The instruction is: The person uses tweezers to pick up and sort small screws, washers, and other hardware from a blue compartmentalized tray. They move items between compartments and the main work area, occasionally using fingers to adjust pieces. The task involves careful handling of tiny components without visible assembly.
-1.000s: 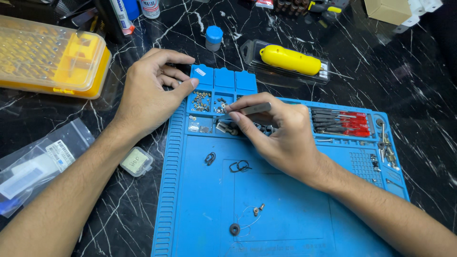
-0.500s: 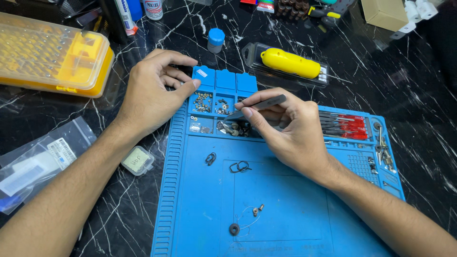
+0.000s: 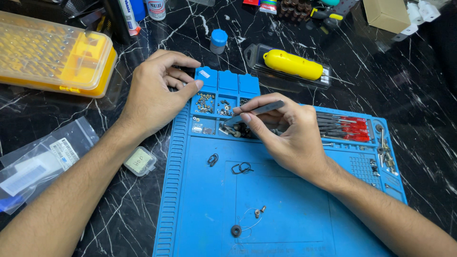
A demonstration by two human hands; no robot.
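Tweezers [image 3: 254, 113], thin and grey, lie slanted in the right hand [image 3: 285, 138], their tips down at the small parts compartments [image 3: 216, 105] along the top edge of the blue repair mat [image 3: 285, 209]. The grip is narrow and closed on the tool: thumb and forefinger pinch the shaft near its middle, the other fingers curled under, wrist resting on the mat with the forearm running off toward the lower right corner. Whether anything sits between the tips is too small to tell.

The left hand [image 3: 154, 93] rests on the mat's top left corner, palm down, fingers bent loosely inward, fingertips touching the raised blue edge beside the compartments; it holds nothing that I can see. Its forearm stretches back across the black marble worktop [image 3: 419, 85].

On the open mat below the hands lie two small black wire loops [image 3: 242, 167], a dark washer [image 3: 236, 231] and a tiny brass piece [image 3: 259, 211]. Red-handled tools [image 3: 350, 128] sit in the mat's right tray. Beyond the mat stands a yellow tool in a clear case [image 3: 293, 64], and far left a yellow bit case [image 3: 52, 54], with clear plastic bags [image 3: 43, 162] near the left forearm.
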